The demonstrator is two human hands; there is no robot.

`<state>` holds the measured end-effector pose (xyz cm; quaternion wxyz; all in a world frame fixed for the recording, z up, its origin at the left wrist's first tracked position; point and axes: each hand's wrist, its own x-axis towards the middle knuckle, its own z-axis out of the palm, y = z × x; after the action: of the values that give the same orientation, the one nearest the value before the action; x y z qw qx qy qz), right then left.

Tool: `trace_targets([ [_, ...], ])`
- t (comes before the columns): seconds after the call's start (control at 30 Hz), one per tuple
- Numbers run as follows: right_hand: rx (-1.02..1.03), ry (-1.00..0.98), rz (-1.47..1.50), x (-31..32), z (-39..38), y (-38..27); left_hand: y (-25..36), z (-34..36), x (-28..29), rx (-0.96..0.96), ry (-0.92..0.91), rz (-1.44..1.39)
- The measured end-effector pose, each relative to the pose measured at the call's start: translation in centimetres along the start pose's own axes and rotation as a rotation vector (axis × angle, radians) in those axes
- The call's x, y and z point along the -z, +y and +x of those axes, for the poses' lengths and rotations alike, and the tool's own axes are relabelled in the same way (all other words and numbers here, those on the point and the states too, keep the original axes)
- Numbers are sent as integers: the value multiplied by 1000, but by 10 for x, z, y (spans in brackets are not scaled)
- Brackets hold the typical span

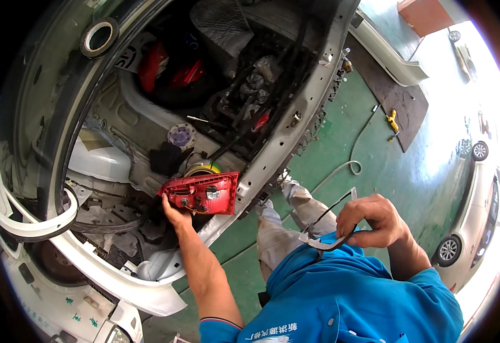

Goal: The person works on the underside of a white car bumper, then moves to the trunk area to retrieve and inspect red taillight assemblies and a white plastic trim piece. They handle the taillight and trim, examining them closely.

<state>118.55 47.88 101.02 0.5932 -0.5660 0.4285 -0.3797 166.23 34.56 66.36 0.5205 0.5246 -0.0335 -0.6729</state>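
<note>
My left hand [175, 212] grips the left end of a red tail-light unit [221, 194], its back side with sockets facing up, over the edge of the car's open rear bay. My right hand [370, 226], out in front of my blue shirt, pinches a thin, bent black strip [330, 246] with pale, clear-looking sections. Just behind the light lies a yellow-and-silver round object [201, 168], partly hidden, beside a dark cloth [167, 157] and a purple-grey disc [181, 135].
The car body's sill [281, 143] runs diagonally beside me. A tape roll [98, 37] sits at upper left above a white curved trim [38, 223]. On the green floor [341, 148] are a hose, a dark mat [410, 114] with a yellow tool [392, 121]; a parked car [478, 228] is at right.
</note>
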Motion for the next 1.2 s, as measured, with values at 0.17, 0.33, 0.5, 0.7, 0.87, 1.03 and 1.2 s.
trace_targets([
  [0.17, 21, -11, 34, 0, 6, -1, 5, -13, -8, -33, 68, -6],
  [0.33, -36, 98, 127, 1, 7, -8, 11, -25, -29, -68, 410, 8],
  [0.5, -200, 287, 418, -2, 20, -4, 33, -36, 38, -296, 625, 473],
  [0.7, -326, 432, 864, 8, 56, 21, -1, -207, -188, -310, -590, 446],
  [0.87, -292, 468, 1010, 12, 69, 26, 15, -256, -213, -34, -780, 278],
  [1.03, -143, 450, 1056, 11, 70, 10, 34, -280, -210, -260, -673, 490],
  [1.2, 338, 300, 836, -14, 54, -21, 15, -307, -218, -535, -264, 527],
])
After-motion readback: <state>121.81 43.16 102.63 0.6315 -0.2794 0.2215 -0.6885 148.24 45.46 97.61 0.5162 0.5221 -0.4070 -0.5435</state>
